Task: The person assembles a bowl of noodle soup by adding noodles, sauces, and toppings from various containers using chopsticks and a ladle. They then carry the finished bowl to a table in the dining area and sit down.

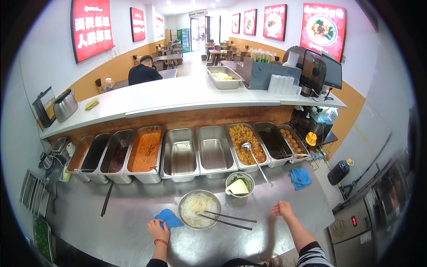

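Observation:
My left hand [158,230] presses on a crumpled blue cloth [171,219] on the steel worktop. Just right of the cloth stands a metal bowl [181,218] of white noodles [197,206]. A pair of dark chopsticks [230,217] leans in the noodles, ends pointing right. My right hand [282,209] is over the worktop right of the bowl, with nothing in it and the fingers loosely bent. Behind the bowl, a smaller bowl [252,190] holds chopped greens [247,182], partly covered by a pale scoop [238,187].
Steel pans line the back, holding orange sauce [145,153], diced vegetables [245,140] with a ladle [247,145], and brown eggs [290,140]. Two bare-bottomed pans [180,153] sit mid-row. Tongs [107,198] lie left, another blue cloth [300,178] right. A person [143,73] sits beyond the white counter [160,93].

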### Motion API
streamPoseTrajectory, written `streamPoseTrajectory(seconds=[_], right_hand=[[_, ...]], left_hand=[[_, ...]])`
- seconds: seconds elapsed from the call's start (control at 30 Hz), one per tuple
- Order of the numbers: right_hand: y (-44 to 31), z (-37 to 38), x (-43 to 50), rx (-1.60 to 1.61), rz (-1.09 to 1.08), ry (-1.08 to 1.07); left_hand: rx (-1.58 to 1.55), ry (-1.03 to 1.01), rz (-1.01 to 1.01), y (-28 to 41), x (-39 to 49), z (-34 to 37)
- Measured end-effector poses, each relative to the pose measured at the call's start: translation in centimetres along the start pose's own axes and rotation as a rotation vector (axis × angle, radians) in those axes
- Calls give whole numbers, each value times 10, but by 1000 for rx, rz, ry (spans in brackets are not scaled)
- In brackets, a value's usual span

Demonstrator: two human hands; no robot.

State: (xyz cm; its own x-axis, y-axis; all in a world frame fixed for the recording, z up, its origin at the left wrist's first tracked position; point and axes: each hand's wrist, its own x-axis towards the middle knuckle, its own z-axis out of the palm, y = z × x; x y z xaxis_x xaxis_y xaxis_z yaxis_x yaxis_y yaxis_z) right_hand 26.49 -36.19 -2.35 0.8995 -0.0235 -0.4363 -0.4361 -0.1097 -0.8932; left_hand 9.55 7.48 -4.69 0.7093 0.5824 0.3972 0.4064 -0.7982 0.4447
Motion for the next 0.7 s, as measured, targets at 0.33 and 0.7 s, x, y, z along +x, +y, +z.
streamPoseTrajectory(seconds=[0.33, 0.7], right_hand=[[-35, -1, 30, -104, -344, 276], [-235, 59, 81, 319, -577, -26]], left_hand=[[20, 12, 10, -1, -1, 2], [56, 5, -4, 0, -1, 0]])
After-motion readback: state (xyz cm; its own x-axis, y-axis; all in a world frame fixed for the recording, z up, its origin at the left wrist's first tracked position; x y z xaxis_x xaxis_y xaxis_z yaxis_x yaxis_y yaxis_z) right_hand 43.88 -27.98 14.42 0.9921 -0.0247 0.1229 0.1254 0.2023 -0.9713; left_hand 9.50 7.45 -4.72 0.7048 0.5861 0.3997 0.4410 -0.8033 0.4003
